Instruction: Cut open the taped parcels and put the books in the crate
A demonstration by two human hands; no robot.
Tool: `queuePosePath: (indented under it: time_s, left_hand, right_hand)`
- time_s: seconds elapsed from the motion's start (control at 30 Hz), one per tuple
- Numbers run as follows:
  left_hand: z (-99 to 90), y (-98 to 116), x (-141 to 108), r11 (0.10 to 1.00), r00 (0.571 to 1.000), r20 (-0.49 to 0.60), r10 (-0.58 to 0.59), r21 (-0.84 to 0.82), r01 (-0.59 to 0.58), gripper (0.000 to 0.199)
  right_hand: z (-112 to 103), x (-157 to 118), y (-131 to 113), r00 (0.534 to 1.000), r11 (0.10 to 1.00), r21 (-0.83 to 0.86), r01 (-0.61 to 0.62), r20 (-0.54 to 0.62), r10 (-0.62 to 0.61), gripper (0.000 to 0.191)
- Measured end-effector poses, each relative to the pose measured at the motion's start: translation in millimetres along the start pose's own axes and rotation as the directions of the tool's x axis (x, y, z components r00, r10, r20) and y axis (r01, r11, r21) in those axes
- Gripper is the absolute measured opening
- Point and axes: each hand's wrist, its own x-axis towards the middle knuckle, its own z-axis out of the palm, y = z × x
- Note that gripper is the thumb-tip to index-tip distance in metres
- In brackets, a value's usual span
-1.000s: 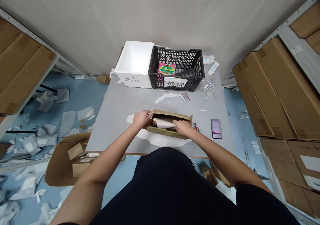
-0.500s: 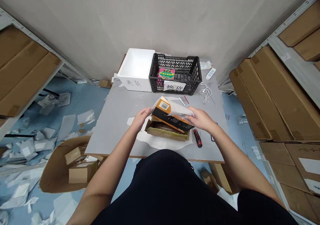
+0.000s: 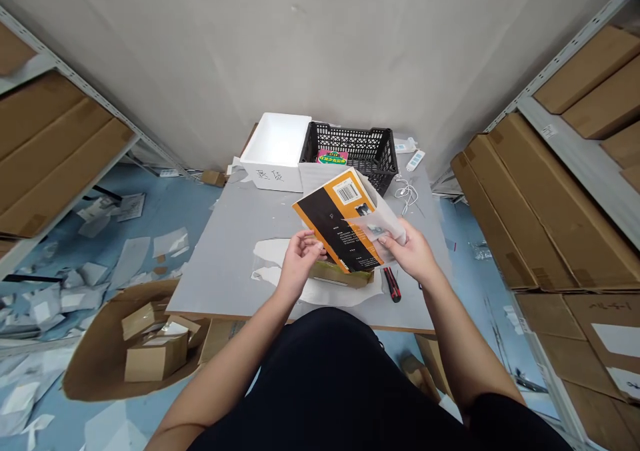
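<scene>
While the book point(image 3: 336, 227) slants, the right hand point(image 3: 413, 251) grips it.

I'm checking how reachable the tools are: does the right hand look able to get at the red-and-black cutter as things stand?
Likely yes, but only by freeing its grip: the right hand is holding the partly wrapped book. Otherwise the cutter lies close by on the table, its handle uncovered.

The person's bare left forearm point(image 3: 245, 344) and right forearm point(image 3: 455, 331) reach forward, angling inward toward each other. The left hand point(image 3: 303, 257) is half open, its fingers loosely curled. The right hand point(image 3: 413, 251) is closed in a grip, thumb on top. A dark short sleeve point(image 3: 495, 411) covers the right upper arm.
</scene>
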Motion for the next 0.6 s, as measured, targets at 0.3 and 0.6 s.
queuePosePath:
  time_s: [0.3,0.6]
  left_hand:
    - [2.0,0.4,-12.3,0.76,0.772,0.496,-0.398,-0.294,0.58,0.061]
    - [0.1,-14.7,-21.6,0.641,0.578,0.725,-0.374,-0.249,0.726,0.085]
  right_hand:
    - [-12.5,-30.3,-4.7,1.0,0.999,-0.05,0.012,-0.021,-0.013,0.027]
    - [-38.2,-51.2,-7.3,0.992,0.992,-0.06,0.108,0.078,-0.103,0.025]
